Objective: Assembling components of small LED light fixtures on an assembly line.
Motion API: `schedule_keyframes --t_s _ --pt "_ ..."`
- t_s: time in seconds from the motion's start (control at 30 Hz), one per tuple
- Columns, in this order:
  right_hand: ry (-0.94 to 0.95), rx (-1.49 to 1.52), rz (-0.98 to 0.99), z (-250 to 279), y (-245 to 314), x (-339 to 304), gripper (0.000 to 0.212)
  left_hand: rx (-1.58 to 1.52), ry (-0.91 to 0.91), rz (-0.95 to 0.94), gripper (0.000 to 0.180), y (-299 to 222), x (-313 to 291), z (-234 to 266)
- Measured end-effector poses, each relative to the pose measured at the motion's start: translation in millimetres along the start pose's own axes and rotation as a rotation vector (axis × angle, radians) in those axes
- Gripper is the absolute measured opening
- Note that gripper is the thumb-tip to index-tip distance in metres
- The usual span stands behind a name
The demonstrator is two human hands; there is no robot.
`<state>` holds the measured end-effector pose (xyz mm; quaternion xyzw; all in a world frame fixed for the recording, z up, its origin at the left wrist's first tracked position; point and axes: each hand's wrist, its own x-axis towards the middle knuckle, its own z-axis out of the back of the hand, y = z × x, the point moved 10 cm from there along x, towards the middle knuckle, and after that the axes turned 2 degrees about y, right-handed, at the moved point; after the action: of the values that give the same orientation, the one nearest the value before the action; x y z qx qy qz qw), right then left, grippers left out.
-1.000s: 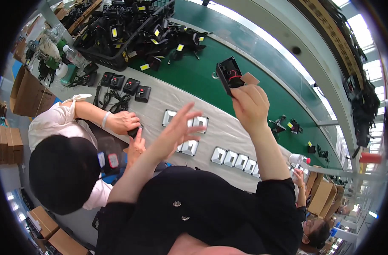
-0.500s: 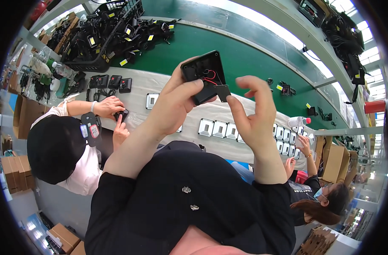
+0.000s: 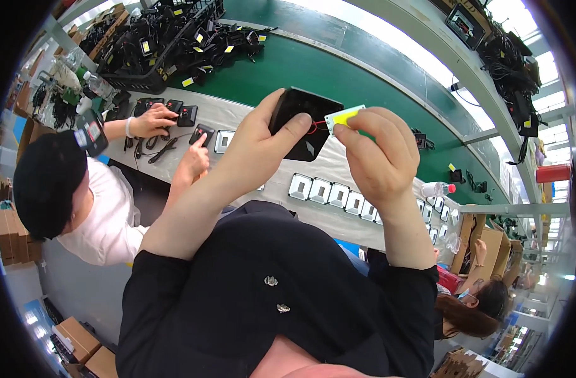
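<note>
My left hand point(image 3: 272, 135) grips a flat black plastic housing point(image 3: 298, 143), thumb across its face and fingers behind it. Thin red wires point(image 3: 317, 126) run from the housing to a small white LED panel point(image 3: 346, 118) with a yellow patch. My right hand point(image 3: 382, 148) pinches that panel between thumb and fingertips, just right of the housing. Both things are held up above the bench. Below them on the bench stands a row of silver square reflector frames point(image 3: 329, 192).
A black crate point(image 3: 146, 79) and a heap of cabled black lamps point(image 3: 206, 53) occupy the far left. Co-workers sit on both sides; the left one's hand point(image 3: 196, 157) touches a black device point(image 3: 202, 135). A bottle point(image 3: 436, 189) lies at the right, beneath a shelf beam point(image 3: 420, 60).
My right hand has closed on the panel and turned it so its yellow face shows. The housing has turned too, hiding its hollow inside. The left co-worker's hands have moved apart.
</note>
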<state>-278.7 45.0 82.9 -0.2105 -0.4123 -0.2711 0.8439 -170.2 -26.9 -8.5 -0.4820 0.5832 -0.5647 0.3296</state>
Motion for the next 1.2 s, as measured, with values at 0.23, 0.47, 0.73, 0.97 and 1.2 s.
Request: schedule_keyframes --t_s 0.23,0.47,0.73,0.97,1.2 --pt "0.166 -0.003 0.016 -12.1 -1.8 7.6 0.019 -0.047 -0.025 0.093 0.032 -6.4 -1.1 5.6" --pt "0.302 -0.027 0.102 -13.3 8.9 12.7 0.028 0.292 -0.011 0.115 0.039 -12.6 5.1 9.7" --pt "0.404 0.106 0.025 -21.8 9.1 15.4 0.03 0.136 0.178 0.208 0.05 -7.0 -4.0 24.5" --pt "0.263 0.249 -0.028 -8.1 11.8 33.2 0.029 0.01 0.199 0.123 0.048 -22.5 -19.4 18.4" --pt "0.129 0.384 -0.1 -13.5 3.4 38.7 0.028 -0.13 0.244 0.147 0.055 -23.2 -27.1 5.4"
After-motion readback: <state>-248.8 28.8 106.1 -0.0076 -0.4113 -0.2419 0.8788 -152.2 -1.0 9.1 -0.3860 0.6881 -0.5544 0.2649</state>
